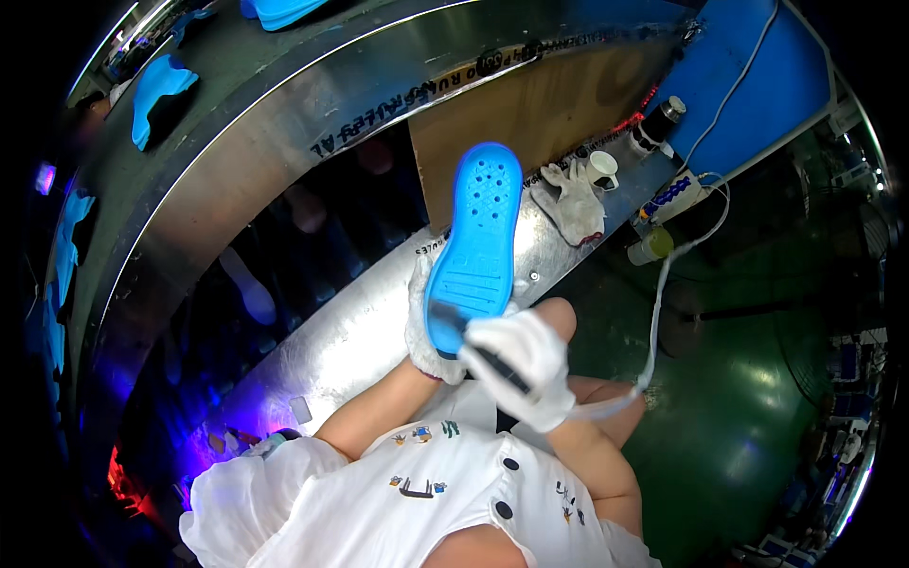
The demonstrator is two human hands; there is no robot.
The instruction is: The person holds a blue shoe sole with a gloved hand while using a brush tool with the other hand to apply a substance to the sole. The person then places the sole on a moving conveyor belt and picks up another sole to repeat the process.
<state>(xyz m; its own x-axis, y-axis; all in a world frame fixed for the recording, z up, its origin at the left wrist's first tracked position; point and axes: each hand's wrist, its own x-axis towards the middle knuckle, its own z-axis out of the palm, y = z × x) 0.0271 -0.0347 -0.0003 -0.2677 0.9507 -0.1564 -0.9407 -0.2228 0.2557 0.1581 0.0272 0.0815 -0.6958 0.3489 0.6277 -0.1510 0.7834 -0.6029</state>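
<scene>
My left hand (428, 333), in a white glove, grips the heel end of a bright blue shoe sole (478, 237) from below and holds it up over the metal bench. The sole has small holes near its toe and ribbed lines near the heel. My right hand (523, 364), also in a white glove, is shut on a dark hand tool (492, 363) whose tip rests against the sole's heel. A pale hose (655, 312) runs from this tool up to the right.
A curved metal bench (350, 331) runs in front of me, with a dark conveyor opening behind it. More blue soles (156, 90) lie on the upper shelf at left. A spare glove (573, 199), a white cup (602, 168) and bottles (651, 246) sit at right by a blue panel.
</scene>
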